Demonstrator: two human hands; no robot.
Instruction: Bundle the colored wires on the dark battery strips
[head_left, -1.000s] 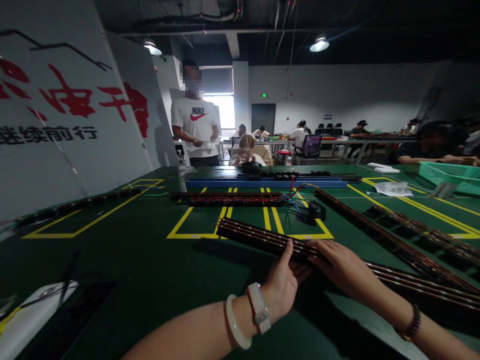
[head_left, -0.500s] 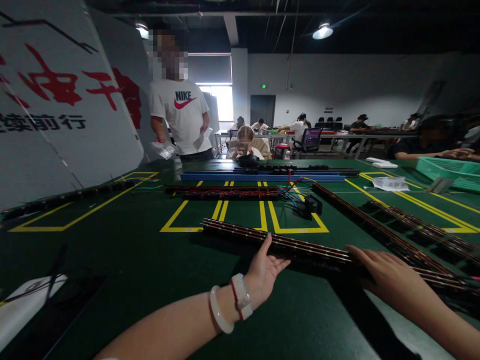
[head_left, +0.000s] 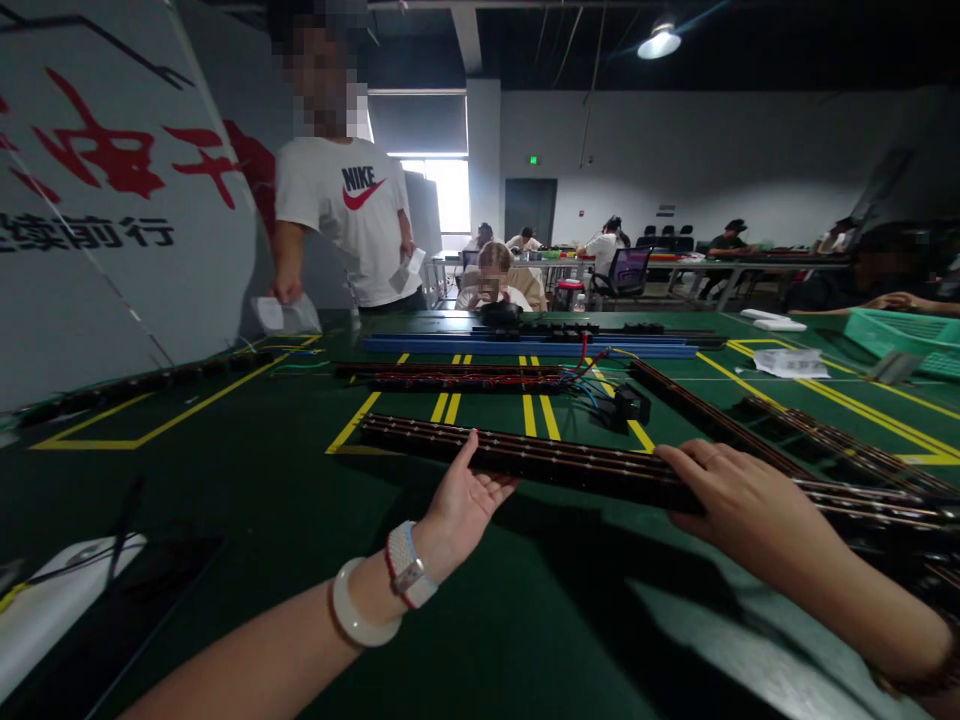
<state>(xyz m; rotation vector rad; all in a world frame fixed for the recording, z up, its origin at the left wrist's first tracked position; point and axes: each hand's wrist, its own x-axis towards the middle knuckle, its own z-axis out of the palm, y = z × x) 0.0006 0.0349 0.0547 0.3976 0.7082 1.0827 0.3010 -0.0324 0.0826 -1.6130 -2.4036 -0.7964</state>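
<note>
A long black rail [head_left: 570, 462] with copper-coloured strips and small bright spots along it slants across in front of me, raised over the green table. My left hand [head_left: 461, 510] supports it near its left part, thumb on the upper edge and fingers underneath. Farther right, my right hand [head_left: 739, 500] is closed over the rail from above, its fingertips partly hidden. Beyond the right hand similar strips run on, and I cannot tell whether they belong to the same rail. Just behind lies another rail with red wires [head_left: 465, 378], joined by loose wires to a black block [head_left: 631, 403].
Blue rails [head_left: 465, 346] lie across the far side of the table [head_left: 285, 560]. More dark rails [head_left: 847, 450] lie at right, near a green basket [head_left: 900, 340]. A person in a white shirt [head_left: 345, 230] stands at the far left holding clear plastic bags [head_left: 289, 314].
Both hands and the rail have shifted left, and the rail sits a little higher. The standing person has leaned nearer, with one arm lowered toward the table's left side.
</note>
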